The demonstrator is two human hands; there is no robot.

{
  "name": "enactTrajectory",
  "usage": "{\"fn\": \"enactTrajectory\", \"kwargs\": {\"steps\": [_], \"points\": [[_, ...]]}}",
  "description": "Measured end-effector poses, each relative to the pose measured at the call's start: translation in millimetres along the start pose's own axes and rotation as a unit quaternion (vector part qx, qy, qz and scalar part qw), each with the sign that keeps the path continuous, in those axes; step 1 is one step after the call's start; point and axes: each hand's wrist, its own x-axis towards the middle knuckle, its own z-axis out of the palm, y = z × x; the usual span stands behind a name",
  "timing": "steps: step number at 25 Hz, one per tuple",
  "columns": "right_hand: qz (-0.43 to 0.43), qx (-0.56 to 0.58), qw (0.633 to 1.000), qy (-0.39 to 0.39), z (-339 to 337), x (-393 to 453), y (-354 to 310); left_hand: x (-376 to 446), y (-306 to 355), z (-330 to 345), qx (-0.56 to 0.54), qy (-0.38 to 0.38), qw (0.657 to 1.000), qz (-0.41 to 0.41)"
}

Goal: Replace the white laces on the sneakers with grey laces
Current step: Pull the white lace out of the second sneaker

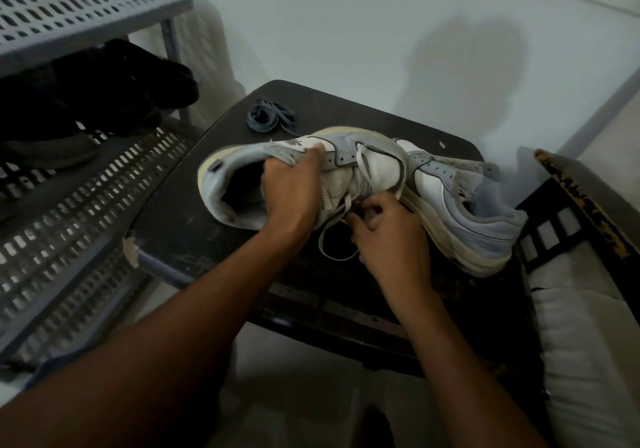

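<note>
Two grey-and-white sneakers lie on a dark stool (194,240). The near sneaker (242,184) lies on its side with its opening toward me. My left hand (294,184) grips its upper beside the tongue. My right hand (388,229) pinches the white lace (332,236) at the lower eyelets; a loop of that lace hangs down over the stool. The second sneaker (478,219) lies behind my right hand, heel to the right. A bundle of grey laces (270,118) sits at the stool's far edge.
A grey perforated plastic shoe rack (69,8) stands at the left, with dark shoes (104,91) on its middle shelf. White floor lies beyond the stool. A dark wooden frame (581,205) and white fabric (588,343) are at the right.
</note>
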Motion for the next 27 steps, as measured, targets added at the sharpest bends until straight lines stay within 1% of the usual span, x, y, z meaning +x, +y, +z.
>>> {"fn": "enactTrajectory", "kwargs": {"steps": [2, 3, 5, 6, 8, 9, 10, 12, 13, 14, 15, 16, 17, 19, 21, 24, 25, 27], "points": [[0.016, 0.008, 1.000, 0.000, 5, 2, 4, 0, -1, 0, 0.001, -0.001, 1.000, -0.006], [0.023, 0.032, 0.999, -0.011, 4, 5, 5, 0, -1, 0, 0.001, -0.001, 1.000, -0.008], [0.029, 0.105, 0.993, -0.055, 1, 8, 5, 0, 0, -1, -0.003, 0.003, 1.000, -0.013], [0.023, 0.118, 0.990, -0.073, 0, 8, 3, 0, 1, -2, -0.006, 0.005, 1.000, -0.014], [0.016, 0.064, 0.994, -0.091, -4, 7, 3, -2, 5, -2, -0.020, 0.009, 1.000, -0.005], [0.029, 0.021, 0.993, -0.111, -7, 9, 7, -3, 8, -3, -0.032, 0.016, 0.999, 0.001], [0.062, -0.028, 0.986, -0.150, -11, 13, 15, -2, 11, -5, -0.045, 0.026, 0.999, 0.003], [0.142, -0.123, 0.952, -0.241, -23, 17, 30, 5, 18, -9, -0.079, 0.048, 0.996, 0.002], [0.165, -0.161, 0.939, -0.256, -30, 19, 39, 11, 21, -11, -0.097, 0.057, 0.994, 0.001], [0.163, -0.182, 0.939, -0.240, -36, 20, 45, 17, 23, -14, -0.110, 0.065, 0.992, 0.000], [0.136, -0.177, 0.954, -0.200, -39, 19, 47, 22, 24, -16, -0.118, 0.072, 0.990, 0.000], [0.094, -0.134, 0.975, -0.152, -40, 16, 44, 24, 25, -17, -0.124, 0.077, 0.989, 0.001], [0.055, -0.058, 0.991, -0.111, -38, 12, 36, 25, 25, -18, -0.130, 0.077, 0.989, 0.001], [-0.006, 0.074, 0.995, -0.063, -29, 7, 15, 20, 23, -16, -0.129, 0.068, 0.989, -0.011], [-0.038, 0.123, 0.990, -0.064, -16, 5, -5, 13, 20, -13, -0.122, 0.054, 0.991, -0.019], [-0.049, 0.148, 0.987, -0.051, -5, 8, -18, 8, 15, -11, -0.113, 0.032, 0.993, -0.018], [-0.057, 0.140, 0.987, -0.054, -5, 9, -17, 7, 15, -12, -0.113, 0.030, 0.993, -0.020], [-0.045, 0.095, 0.990, -0.096, -7, 13, -7, 8, 15, -12, -0.109, 0.038, 0.993, -0.020]]}}
